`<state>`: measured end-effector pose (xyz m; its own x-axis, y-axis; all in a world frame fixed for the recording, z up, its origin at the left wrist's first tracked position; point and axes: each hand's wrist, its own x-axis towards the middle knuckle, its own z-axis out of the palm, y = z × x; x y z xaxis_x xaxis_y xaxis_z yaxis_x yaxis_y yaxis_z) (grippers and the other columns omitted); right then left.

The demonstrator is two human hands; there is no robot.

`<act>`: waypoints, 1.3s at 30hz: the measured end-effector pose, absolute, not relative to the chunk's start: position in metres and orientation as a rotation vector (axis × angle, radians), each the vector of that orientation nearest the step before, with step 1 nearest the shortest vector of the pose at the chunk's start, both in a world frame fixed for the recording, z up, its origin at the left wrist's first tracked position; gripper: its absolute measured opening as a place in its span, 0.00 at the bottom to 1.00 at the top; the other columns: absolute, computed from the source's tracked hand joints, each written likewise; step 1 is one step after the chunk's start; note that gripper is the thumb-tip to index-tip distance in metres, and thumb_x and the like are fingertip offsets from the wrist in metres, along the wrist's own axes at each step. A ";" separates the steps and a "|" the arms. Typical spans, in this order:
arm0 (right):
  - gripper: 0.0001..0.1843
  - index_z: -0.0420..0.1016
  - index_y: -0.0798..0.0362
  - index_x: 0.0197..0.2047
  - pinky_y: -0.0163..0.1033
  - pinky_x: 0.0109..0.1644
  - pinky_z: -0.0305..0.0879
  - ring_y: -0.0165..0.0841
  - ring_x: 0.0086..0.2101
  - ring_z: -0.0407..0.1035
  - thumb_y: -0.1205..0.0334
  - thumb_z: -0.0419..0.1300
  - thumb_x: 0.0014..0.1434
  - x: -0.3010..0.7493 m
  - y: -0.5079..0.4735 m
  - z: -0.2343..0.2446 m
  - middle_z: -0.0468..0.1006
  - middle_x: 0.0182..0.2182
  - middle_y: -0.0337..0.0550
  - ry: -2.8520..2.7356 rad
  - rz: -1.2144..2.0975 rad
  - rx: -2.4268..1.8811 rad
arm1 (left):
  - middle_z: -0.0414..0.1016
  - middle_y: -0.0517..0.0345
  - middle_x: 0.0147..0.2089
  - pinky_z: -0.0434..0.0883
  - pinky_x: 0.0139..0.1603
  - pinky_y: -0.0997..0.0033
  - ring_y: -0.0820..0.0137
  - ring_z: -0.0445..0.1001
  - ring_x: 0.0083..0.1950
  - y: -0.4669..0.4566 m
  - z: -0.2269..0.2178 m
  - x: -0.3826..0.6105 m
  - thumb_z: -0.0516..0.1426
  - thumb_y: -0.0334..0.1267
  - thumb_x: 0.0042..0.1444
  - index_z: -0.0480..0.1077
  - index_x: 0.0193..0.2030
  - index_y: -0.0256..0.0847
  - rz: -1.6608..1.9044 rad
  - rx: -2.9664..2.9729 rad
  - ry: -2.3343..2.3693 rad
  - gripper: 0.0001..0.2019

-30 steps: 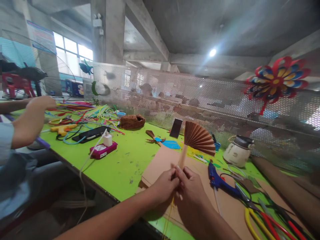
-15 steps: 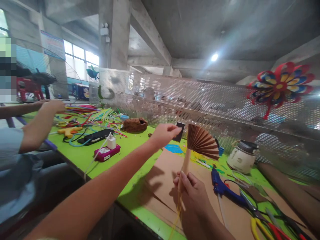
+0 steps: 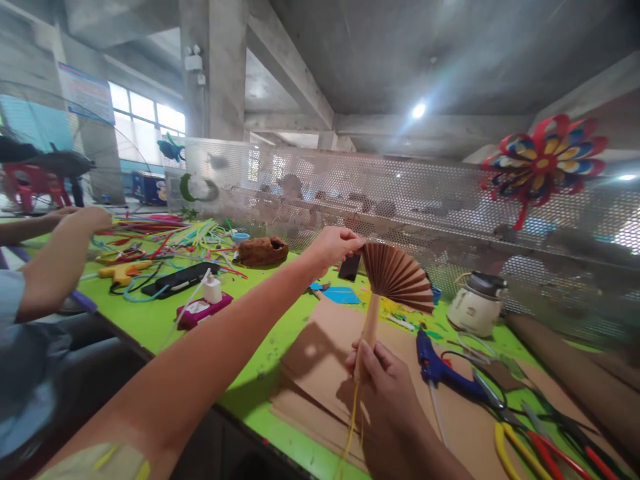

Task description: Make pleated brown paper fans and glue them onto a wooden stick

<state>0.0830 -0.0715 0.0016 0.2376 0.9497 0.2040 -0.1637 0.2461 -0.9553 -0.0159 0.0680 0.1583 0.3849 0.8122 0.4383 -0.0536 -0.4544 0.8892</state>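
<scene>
Grips the stick handle [image 3: 371,321] of the brown pleated paper fan [image 3: 400,280] in the right hand [image 3: 387,390], fingers clenched round its lower end. Pinches the fan's upper left edge with the left hand [image 3: 333,245], thumb and forefinger closed on the outermost pleat. Holds the fan upright and half spread, in the air above the cardboard sheets [image 3: 320,340] on the green table [image 3: 235,333]. Just right of the right hand, on the cardboard: a blue glue gun [image 3: 440,367]. Behind the fan, a black phone [image 3: 349,267] near the perforated metal screen [image 3: 450,193]. Far left, a co-worker's hand [image 3: 83,220] beside coloured strips [image 3: 195,233].
</scene>
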 end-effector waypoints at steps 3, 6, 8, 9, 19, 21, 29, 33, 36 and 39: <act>0.21 0.74 0.56 0.32 0.35 0.24 0.65 0.30 0.21 0.67 0.45 0.65 0.46 0.084 -0.071 0.006 0.76 0.22 0.41 -0.910 0.993 -0.980 | 0.72 0.55 0.25 0.58 0.27 0.74 0.76 0.65 0.26 0.064 0.144 -0.017 0.62 0.36 0.46 0.71 0.25 0.36 1.243 1.618 0.630 0.06; 0.21 0.74 0.56 0.31 0.36 0.25 0.68 0.31 0.21 0.68 0.46 0.67 0.44 0.086 -0.069 0.009 0.76 0.22 0.41 -0.843 0.985 -0.951 | 0.71 0.58 0.25 0.61 0.29 0.74 0.76 0.65 0.26 0.058 0.122 -0.020 0.64 0.38 0.44 0.70 0.25 0.35 1.283 1.499 0.577 0.09; 0.20 0.74 0.56 0.32 0.36 0.26 0.69 0.31 0.21 0.69 0.47 0.67 0.44 0.088 -0.066 0.008 0.76 0.22 0.41 -0.816 0.976 -0.928 | 0.70 0.59 0.24 0.62 0.30 0.74 0.77 0.65 0.26 0.053 0.106 -0.022 0.65 0.40 0.42 0.71 0.26 0.35 1.286 1.430 0.553 0.10; 0.20 0.73 0.56 0.32 0.36 0.26 0.69 0.30 0.21 0.69 0.47 0.67 0.45 0.089 -0.064 0.006 0.76 0.22 0.40 -0.806 0.974 -0.911 | 0.70 0.59 0.24 0.62 0.30 0.74 0.77 0.65 0.26 0.051 0.099 -0.023 0.65 0.40 0.41 0.71 0.26 0.35 1.286 1.396 0.543 0.11; 0.20 0.71 0.55 0.34 0.34 0.30 0.69 0.28 0.24 0.69 0.46 0.64 0.49 0.094 -0.060 0.003 0.77 0.24 0.38 -0.854 0.944 -0.872 | 0.72 0.57 0.28 0.64 0.32 0.75 0.75 0.69 0.30 0.027 0.083 -0.018 0.66 0.35 0.39 0.72 0.26 0.34 1.218 1.100 0.509 0.09; 0.20 0.71 0.55 0.34 0.35 0.30 0.69 0.28 0.23 0.69 0.46 0.64 0.49 0.093 -0.060 0.004 0.76 0.24 0.38 -0.852 0.942 -0.868 | 0.72 0.57 0.27 0.64 0.31 0.75 0.75 0.69 0.30 0.022 0.081 -0.016 0.66 0.34 0.39 0.71 0.25 0.34 1.203 1.056 0.509 0.08; 0.18 0.71 0.55 0.34 0.36 0.32 0.67 0.31 0.26 0.69 0.47 0.61 0.53 0.096 -0.063 0.012 0.75 0.25 0.39 -0.885 0.859 -0.885 | 0.70 0.59 0.29 0.62 0.29 0.79 0.78 0.66 0.29 0.001 0.061 -0.001 0.66 0.37 0.41 0.71 0.27 0.34 1.117 0.977 0.476 0.10; 0.17 0.72 0.55 0.36 0.37 0.35 0.67 0.31 0.28 0.69 0.49 0.60 0.55 0.100 -0.061 0.009 0.75 0.27 0.40 -0.927 0.842 -0.858 | 0.70 0.60 0.28 0.62 0.29 0.80 0.79 0.67 0.30 0.000 0.056 0.003 0.67 0.37 0.40 0.71 0.28 0.34 1.072 0.964 0.445 0.12; 0.15 0.72 0.55 0.36 0.36 0.37 0.66 0.31 0.29 0.68 0.50 0.58 0.58 0.101 -0.059 0.006 0.75 0.27 0.40 -0.942 0.834 -0.840 | 0.68 0.61 0.27 0.61 0.26 0.80 0.79 0.66 0.27 0.001 0.053 0.004 0.67 0.37 0.41 0.69 0.28 0.35 1.027 0.970 0.416 0.12; 0.15 0.72 0.55 0.34 0.37 0.36 0.66 0.30 0.28 0.67 0.51 0.59 0.57 0.100 -0.059 0.007 0.74 0.26 0.40 -0.930 0.848 -0.812 | 0.66 0.63 0.25 0.59 0.20 0.79 0.79 0.63 0.22 0.001 0.051 0.005 0.65 0.39 0.45 0.68 0.29 0.36 0.955 0.993 0.351 0.11</act>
<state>0.1000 -0.0593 0.0067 0.3452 0.8770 0.3343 -0.2527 0.4299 -0.8668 0.0053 0.0011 0.0505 0.5641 0.8110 0.1552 -0.5171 0.2004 0.8321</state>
